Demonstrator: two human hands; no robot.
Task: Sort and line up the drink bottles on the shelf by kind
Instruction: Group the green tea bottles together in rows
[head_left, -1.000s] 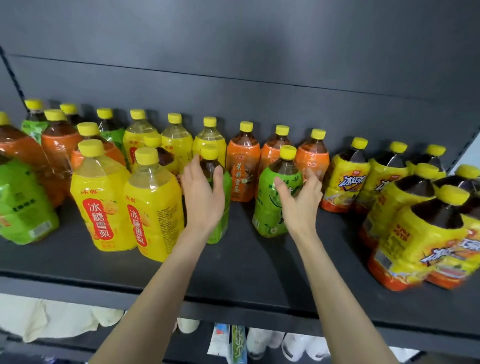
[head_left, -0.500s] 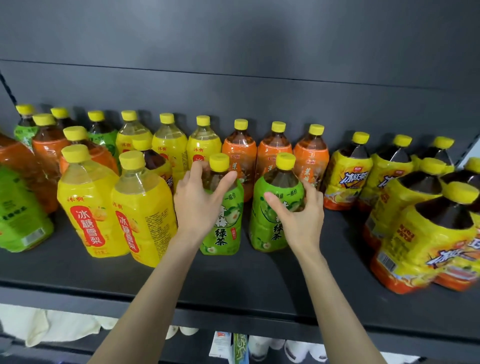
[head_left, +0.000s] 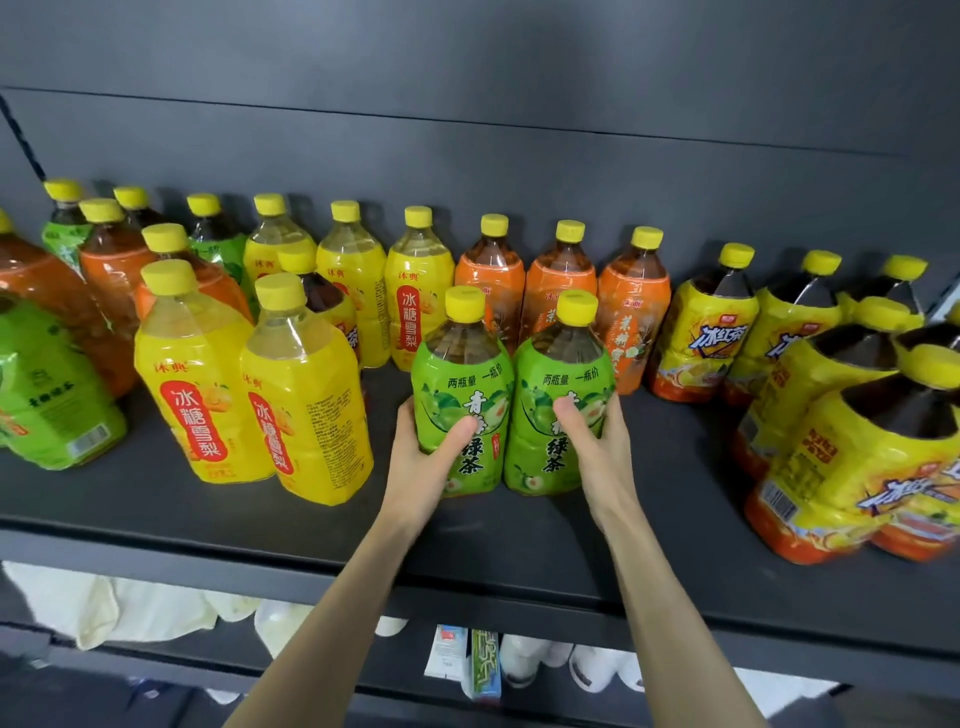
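Two green-tea bottles with yellow caps stand side by side at the middle of the dark shelf (head_left: 156, 514). My left hand (head_left: 423, 462) grips the left green bottle (head_left: 462, 379) low on its label. My right hand (head_left: 592, 447) grips the right green bottle (head_left: 563, 374) the same way. The two bottles touch each other. Behind them a back row runs from yellow pear-drink bottles (head_left: 418, 291) to orange bottles (head_left: 566, 280) to yellow iced-tea bottles (head_left: 711, 322).
Two large yellow pear-drink bottles (head_left: 301, 395) stand just left of my left hand. A green bottle (head_left: 47, 395) and orange bottles (head_left: 111, 270) crowd the far left. Several iced-tea bottles (head_left: 857, 457) fill the right front. Packages lie on the shelf below (head_left: 483, 660).
Both hands closed around the green bottles and slid them together toward the shelf's front. The bottles were apart one second ago and now touch.
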